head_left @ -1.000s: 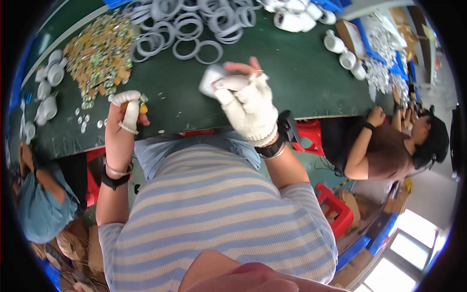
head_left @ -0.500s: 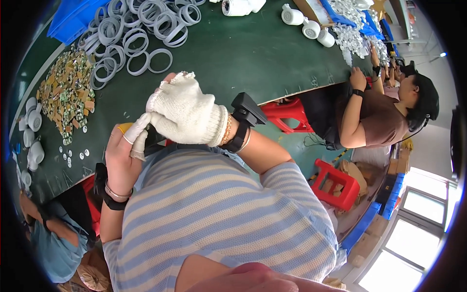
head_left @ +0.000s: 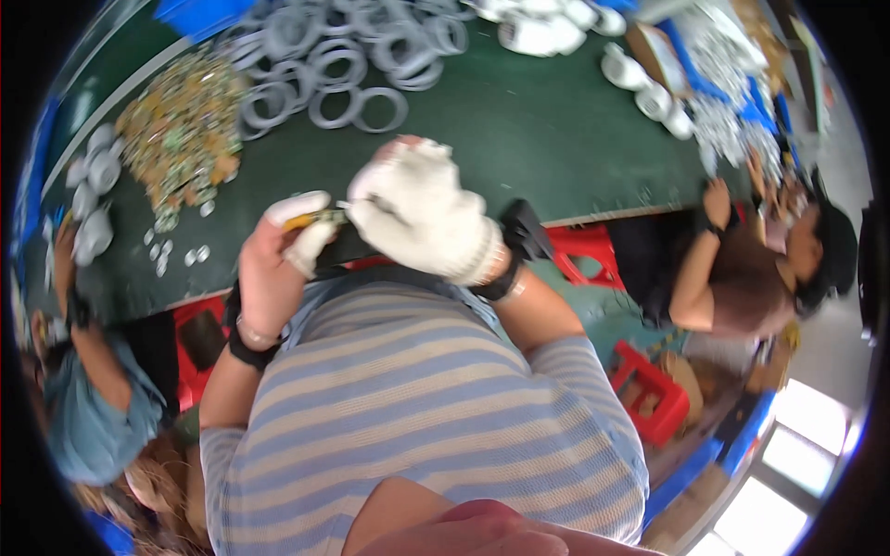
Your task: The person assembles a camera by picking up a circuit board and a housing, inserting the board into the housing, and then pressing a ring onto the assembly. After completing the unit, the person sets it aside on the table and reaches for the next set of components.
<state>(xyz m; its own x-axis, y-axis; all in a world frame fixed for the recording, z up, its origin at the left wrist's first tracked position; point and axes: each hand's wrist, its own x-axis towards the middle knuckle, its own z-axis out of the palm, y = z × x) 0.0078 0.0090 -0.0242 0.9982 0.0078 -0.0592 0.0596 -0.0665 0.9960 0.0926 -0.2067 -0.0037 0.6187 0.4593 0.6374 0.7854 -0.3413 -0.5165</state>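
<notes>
My left hand (head_left: 278, 255) has white covers on its thumb and a fingertip. Pinched between them is a small circuit board (head_left: 304, 221), yellow at one end and greenish at the other, like those in the heap on the table. Close beside its tip is my right hand (head_left: 417, 213), in a white knitted glove with cut-off fingers. Its fingers are curled together, and whatever they hold is hidden by the glove and blurred. Both hands are raised over the near edge of the green table (head_left: 519, 120).
A heap of small circuit boards (head_left: 181, 130) lies left, with small white discs (head_left: 162, 255) near it. Grey rings (head_left: 338, 69) are piled at the back. White lamp-like housings (head_left: 542, 32) stand farther right. Co-workers sit on both sides; a red stool (head_left: 649, 394) is at right.
The view has shifted, so the table appears farther right. My hands have moved apart slightly, and the circuit board in my left hand now shows more. A co-worker's arm at left now reaches onto the table.
</notes>
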